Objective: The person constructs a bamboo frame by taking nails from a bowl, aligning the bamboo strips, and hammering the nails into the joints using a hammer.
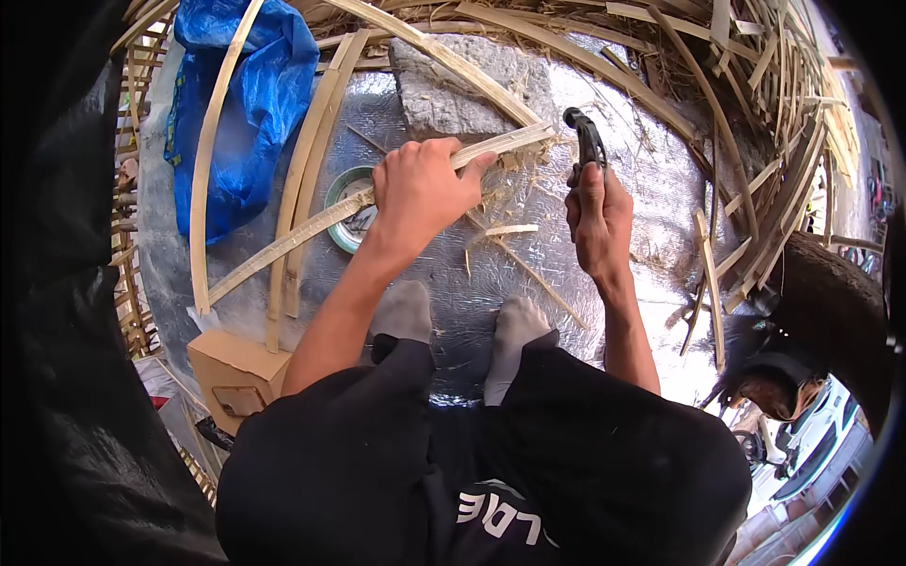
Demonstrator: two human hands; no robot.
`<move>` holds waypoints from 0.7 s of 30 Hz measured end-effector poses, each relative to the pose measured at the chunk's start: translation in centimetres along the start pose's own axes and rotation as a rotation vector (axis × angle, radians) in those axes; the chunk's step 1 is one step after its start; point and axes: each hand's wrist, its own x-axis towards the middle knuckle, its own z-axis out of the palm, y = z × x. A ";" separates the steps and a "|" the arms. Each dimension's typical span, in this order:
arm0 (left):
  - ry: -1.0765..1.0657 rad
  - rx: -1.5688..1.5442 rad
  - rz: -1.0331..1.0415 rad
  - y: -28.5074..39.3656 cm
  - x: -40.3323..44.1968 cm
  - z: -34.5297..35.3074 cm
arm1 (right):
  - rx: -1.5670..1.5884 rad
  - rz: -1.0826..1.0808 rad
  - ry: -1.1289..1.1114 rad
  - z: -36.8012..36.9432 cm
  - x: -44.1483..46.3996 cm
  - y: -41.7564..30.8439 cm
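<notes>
My left hand [425,189] is closed round a long, pale bamboo strip [311,226]. The strip slants from the lower left up to an end just right of the hand, passing over a round green-rimmed container [340,189]. In my right hand [601,222] is a dark hand tool [589,140], held upright with its rounded tip near the strip's end but apart from it. The tool's exact kind is hard to make out. A rough grey stone block [472,90] lies beyond both hands, with another bamboo strip [453,61] across it.
A blue plastic bag [250,123] lies at the upper left beside long strips [307,179]. At the lower left stands a cardboard box [236,368]. Piled bamboo strips [802,179] line the right edge. My socked feet rest on the silvery floor sheet [462,358]. Shavings lie between the hands.
</notes>
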 end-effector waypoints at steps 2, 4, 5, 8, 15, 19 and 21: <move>-0.011 -0.021 -0.018 0.0 -0.2 0.0 | -0.149 -0.076 0.037 0.5 0.8 1.6; -0.004 -0.033 -0.041 0.2 -0.2 0.1 | -0.182 -0.023 0.015 -0.1 1.4 0.8; -0.045 -0.036 -0.060 0.3 0.0 -0.2 | -0.202 0.025 0.004 -0.5 1.4 0.0; 0.002 -0.048 -0.063 0.2 -0.1 0.3 | 0.007 -0.176 0.057 -0.8 -0.5 -2.3; -0.131 -0.057 -0.116 0.4 0.0 -0.1 | -0.199 -0.053 0.022 0.1 -0.4 -1.3; -0.151 -0.051 -0.094 0.2 -0.3 0.0 | -0.244 0.114 0.016 0.8 1.6 -0.1; -0.077 -0.047 -0.088 0.1 -0.2 0.5 | -0.120 0.148 0.001 -0.2 1.9 -0.8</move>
